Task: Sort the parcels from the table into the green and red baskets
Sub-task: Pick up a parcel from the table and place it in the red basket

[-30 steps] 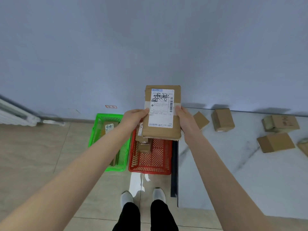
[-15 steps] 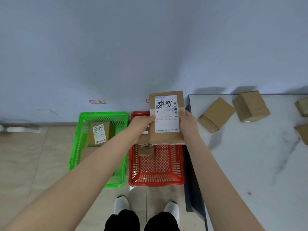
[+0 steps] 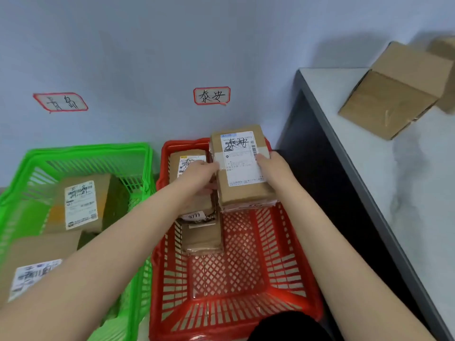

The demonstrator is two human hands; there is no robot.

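Note:
Both my hands hold a brown cardboard parcel (image 3: 242,166) with a white shipping label, over the far right part of the red basket (image 3: 283,271). My left hand (image 3: 200,175) grips its left edge and my right hand (image 3: 269,168) grips its right edge. Below it, the red basket holds other brown parcels (image 3: 202,237) along its far left side. To the left, the green basket (image 3: 138,163) holds two labelled parcels (image 3: 81,205).
A white marble table (image 3: 406,193) with a dark edge stands to the right, carrying cardboard boxes (image 3: 394,92). Two red-bordered handwritten labels (image 3: 211,96) are stuck on the wall above the baskets. The front half of the red basket is bare mesh.
The view has dropped much closer to the baskets. The parcel in both hands has come down from chest height to just above the red basket's far right corner.

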